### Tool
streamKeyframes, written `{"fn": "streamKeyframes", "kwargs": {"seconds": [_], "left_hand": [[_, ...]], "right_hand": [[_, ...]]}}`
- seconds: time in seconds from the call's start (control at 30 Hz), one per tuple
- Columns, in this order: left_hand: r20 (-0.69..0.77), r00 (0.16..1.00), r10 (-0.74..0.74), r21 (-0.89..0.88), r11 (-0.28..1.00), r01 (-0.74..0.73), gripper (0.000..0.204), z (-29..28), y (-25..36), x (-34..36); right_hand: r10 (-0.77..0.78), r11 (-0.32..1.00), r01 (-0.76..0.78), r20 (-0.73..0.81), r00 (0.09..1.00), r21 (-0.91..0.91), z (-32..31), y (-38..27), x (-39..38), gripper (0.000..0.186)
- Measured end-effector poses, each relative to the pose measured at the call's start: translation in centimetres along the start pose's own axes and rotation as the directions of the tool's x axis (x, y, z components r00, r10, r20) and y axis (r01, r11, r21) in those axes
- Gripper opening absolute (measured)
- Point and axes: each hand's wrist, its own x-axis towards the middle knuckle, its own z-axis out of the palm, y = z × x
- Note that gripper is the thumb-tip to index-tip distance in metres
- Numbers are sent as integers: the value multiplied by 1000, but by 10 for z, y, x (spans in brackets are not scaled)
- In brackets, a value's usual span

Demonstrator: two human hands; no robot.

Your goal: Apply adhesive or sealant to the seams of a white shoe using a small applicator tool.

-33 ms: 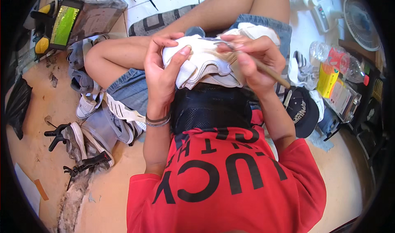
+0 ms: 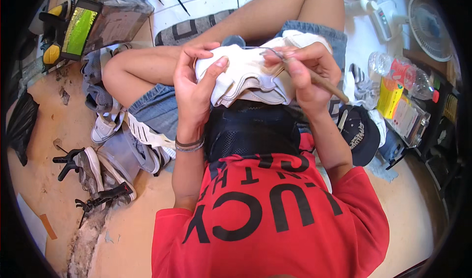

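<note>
A white shoe (image 2: 241,76) with ribbed fabric and layered edges rests over my lap, tilted. My left hand (image 2: 199,79) grips its left end, the thumb on top and the fingers around the far side. Between the thumb and fingers of my right hand (image 2: 314,71) is an awl with a wooden handle (image 2: 322,81), the handle's end pointing down to the right. A thin grey line runs from the awl over the shoe's far edge; whether it is metal or thread I cannot tell. Just beyond that edge shows a dark round piece (image 2: 233,41).
Several shoes (image 2: 105,172) and black clamps (image 2: 69,160) lie on the floor at left. A dark cap (image 2: 361,135), plastic bottles (image 2: 408,74) and a yellow box (image 2: 391,96) are at right. Farther off stand a fan (image 2: 428,27) and a bag (image 2: 118,20).
The awl has shifted slightly in my right hand, and the thin grey line now shows plainly across the shoe's far edge. My left hand keeps its hold on the shoe.
</note>
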Motion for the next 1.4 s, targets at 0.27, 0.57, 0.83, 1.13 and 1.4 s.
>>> {"fn": "streamKeyframes", "kwargs": {"seconds": [0.27, 0.57, 0.83, 1.13, 1.4], "left_hand": [[-21, 1000, 20, -73, 997, -21, 12, -30, -28, 12], [-150, 989, 12, -317, 946, -60, 18, -79, -24, -3], [-446, 874, 192, -67, 967, -247, 21, -164, -6, -54], [-476, 851, 220, 6, 969, -247, 24, -167, -13, -47], [-557, 793, 248, 47, 962, -268, 26, -169, -11, -28]], "right_hand": [[140, 988, -135, -59, 988, 74, 11, -18, 12, 15], [25, 998, -25, 5, 1000, -53, 17, -23, 24, 8], [-19, 959, 17, -3, 1000, -283, -30, -1, 54, 12], [161, 695, 152, 359, 919, -702, -5, 31, 74, 17], [341, 814, -93, 343, 876, -573, -26, 71, 74, 23]]}}
